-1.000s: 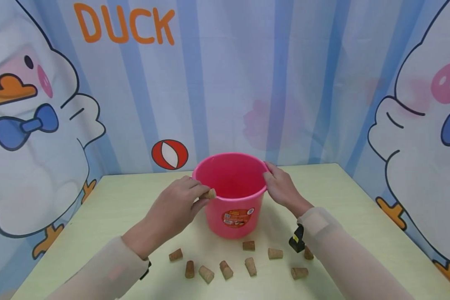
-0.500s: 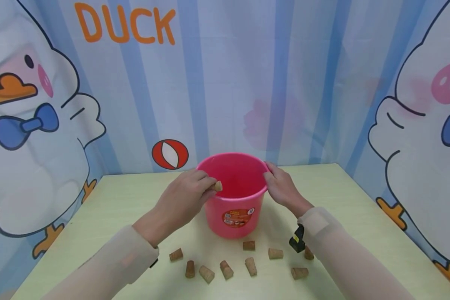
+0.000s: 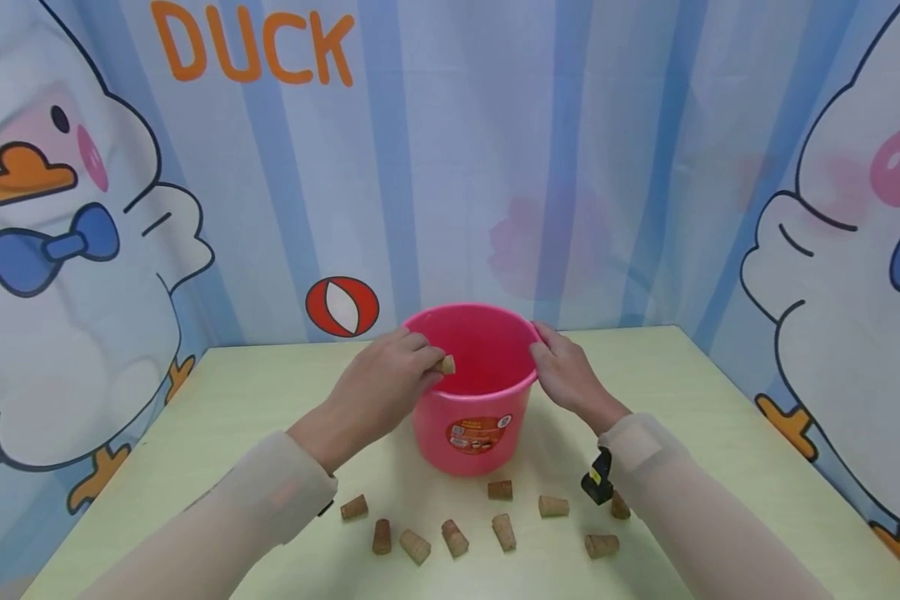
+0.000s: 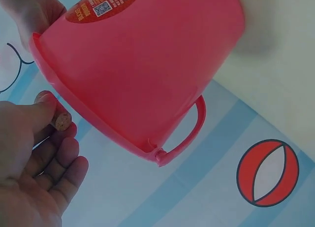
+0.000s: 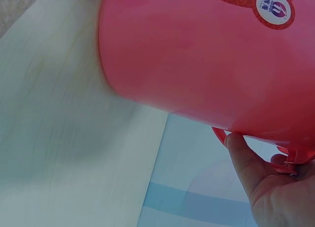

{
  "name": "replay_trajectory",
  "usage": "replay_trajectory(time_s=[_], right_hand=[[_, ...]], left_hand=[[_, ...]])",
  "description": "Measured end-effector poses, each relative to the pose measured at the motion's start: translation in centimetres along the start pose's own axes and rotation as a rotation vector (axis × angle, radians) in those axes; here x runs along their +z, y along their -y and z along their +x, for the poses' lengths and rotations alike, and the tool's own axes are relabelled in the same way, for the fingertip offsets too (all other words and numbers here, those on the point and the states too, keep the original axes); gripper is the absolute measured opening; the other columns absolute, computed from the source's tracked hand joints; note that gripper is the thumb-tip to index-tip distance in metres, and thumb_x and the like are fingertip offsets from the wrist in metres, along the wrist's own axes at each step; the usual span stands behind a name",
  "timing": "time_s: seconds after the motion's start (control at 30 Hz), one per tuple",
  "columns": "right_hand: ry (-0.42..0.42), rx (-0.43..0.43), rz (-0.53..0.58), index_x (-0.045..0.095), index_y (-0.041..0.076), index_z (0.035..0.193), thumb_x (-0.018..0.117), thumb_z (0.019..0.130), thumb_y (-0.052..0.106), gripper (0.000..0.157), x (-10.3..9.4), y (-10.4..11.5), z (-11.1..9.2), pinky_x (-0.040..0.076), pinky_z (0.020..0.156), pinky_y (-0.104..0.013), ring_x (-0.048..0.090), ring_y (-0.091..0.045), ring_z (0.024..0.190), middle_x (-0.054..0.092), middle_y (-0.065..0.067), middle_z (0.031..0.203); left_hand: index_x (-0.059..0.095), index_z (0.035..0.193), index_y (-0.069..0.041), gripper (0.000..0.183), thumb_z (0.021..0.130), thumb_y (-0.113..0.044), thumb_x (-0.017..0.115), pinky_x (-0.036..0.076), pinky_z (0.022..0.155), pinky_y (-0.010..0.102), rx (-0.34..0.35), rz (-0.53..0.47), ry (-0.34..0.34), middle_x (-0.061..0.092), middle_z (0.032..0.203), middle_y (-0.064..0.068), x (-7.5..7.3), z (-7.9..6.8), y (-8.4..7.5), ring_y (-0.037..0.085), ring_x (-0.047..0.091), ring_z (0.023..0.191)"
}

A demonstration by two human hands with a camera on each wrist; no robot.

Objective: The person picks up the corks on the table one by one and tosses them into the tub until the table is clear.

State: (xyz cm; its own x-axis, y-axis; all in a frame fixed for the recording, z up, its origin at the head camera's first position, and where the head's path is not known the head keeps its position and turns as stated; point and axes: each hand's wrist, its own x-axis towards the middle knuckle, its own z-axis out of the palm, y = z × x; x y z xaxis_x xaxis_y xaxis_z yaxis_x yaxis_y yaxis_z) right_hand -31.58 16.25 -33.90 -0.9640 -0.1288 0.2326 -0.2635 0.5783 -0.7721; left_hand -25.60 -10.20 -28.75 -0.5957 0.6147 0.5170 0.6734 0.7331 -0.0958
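A pink bucket (image 3: 435, 433) with a red label stands upright on the pale table. Over the near left part of its rim, my left hand (image 3: 378, 392) pinches a cork (image 3: 447, 364) between thumb and index finger. In the left wrist view that cork (image 4: 62, 120) shows just outside the rim line, with the other fingers of the left hand (image 4: 34, 163) loosely bent below. My right hand (image 3: 570, 375) grips the bucket's right rim beside the handle; in the right wrist view its thumb lies along the wall by the red handle (image 5: 290, 163).
Several loose corks lie on the table in front of the bucket, among them a dark one (image 3: 500, 490), a light one (image 3: 553, 506) and one at the right (image 3: 602, 546). A printed curtain (image 3: 465, 167) stands behind the table (image 3: 270, 392).
My left hand has moved right with the cork, from the bucket's left edge to over its opening. The right hand keeps its hold on the rim, and the corks on the table lie as before.
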Motion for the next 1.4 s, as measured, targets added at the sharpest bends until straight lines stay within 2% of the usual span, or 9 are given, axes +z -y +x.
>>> replay_trajectory(time_s=[0.2, 0.37, 0.57, 0.87, 1.2, 1.4], right_hand=[[-0.001, 0.017, 0.01, 0.033, 0.007, 0.16, 0.034, 0.108, 0.026, 0.055, 0.0, -0.1, 0.0, 0.052, 0.101, -0.052, 0.059, -0.034, 0.12, 0.058, -0.016, 0.14], [-0.003, 0.014, 0.013, 0.032, 0.005, 0.16, 0.034, 0.108, 0.025, 0.056, 0.0, 0.0, -0.1, 0.051, 0.102, -0.053, 0.058, -0.035, 0.122, 0.057, -0.017, 0.142], [-0.004, 0.011, 0.007, 0.033, 0.006, 0.16, 0.034, 0.107, 0.025, 0.056, 0.0, 0.1, 0.0, 0.052, 0.102, -0.052, 0.058, -0.034, 0.12, 0.058, -0.016, 0.14], [-0.01, -0.024, -0.003, 0.037, 0.003, 0.157, 0.03, 0.107, 0.023, 0.054, -0.1, -0.1, 0.1, 0.052, 0.098, -0.05, 0.061, -0.031, 0.112, 0.064, -0.016, 0.129], [-0.006, -0.015, -0.001, 0.035, 0.005, 0.159, 0.031, 0.107, 0.025, 0.055, -0.1, -0.1, 0.1, 0.05, 0.102, -0.052, 0.06, -0.032, 0.117, 0.061, -0.016, 0.135], [-0.005, -0.004, 0.005, 0.034, 0.006, 0.159, 0.031, 0.107, 0.026, 0.056, 0.0, -0.1, 0.2, 0.05, 0.102, -0.052, 0.059, -0.033, 0.119, 0.059, -0.015, 0.139]], left_hand=[[0.078, 0.116, -0.015, 0.032, 0.085, -0.018, 0.085, 0.059, 0.084, 0.029, -0.042, 0.023, 0.068, 0.074, 0.104, 0.0, 0.6, 0.8, -0.1, 0.018, 0.064, 0.097], [0.077, 0.119, -0.014, 0.036, 0.085, -0.021, 0.085, 0.058, 0.085, 0.029, -0.06, 0.026, 0.078, 0.074, 0.106, 0.001, 0.8, 1.3, -0.3, 0.018, 0.063, 0.097], [0.073, 0.125, -0.011, 0.046, 0.083, -0.022, 0.087, 0.059, 0.088, 0.032, -0.093, 0.013, 0.065, 0.073, 0.111, 0.004, 0.9, 1.3, -0.4, 0.021, 0.065, 0.102], [0.073, 0.123, -0.008, 0.041, 0.087, -0.022, 0.084, 0.06, 0.087, 0.036, -0.084, 0.019, 0.013, 0.072, 0.11, 0.007, 0.8, 0.7, -0.2, 0.023, 0.067, 0.103], [0.072, 0.123, -0.008, 0.039, 0.089, -0.024, 0.082, 0.061, 0.084, 0.037, -0.127, -0.046, -0.046, 0.072, 0.111, 0.006, 0.6, -0.1, -0.1, 0.024, 0.067, 0.102], [0.073, 0.122, -0.008, 0.039, 0.088, -0.026, 0.082, 0.061, 0.083, 0.037, -0.119, -0.035, -0.059, 0.073, 0.11, 0.006, 0.4, -0.6, 0.0, 0.023, 0.067, 0.099]])
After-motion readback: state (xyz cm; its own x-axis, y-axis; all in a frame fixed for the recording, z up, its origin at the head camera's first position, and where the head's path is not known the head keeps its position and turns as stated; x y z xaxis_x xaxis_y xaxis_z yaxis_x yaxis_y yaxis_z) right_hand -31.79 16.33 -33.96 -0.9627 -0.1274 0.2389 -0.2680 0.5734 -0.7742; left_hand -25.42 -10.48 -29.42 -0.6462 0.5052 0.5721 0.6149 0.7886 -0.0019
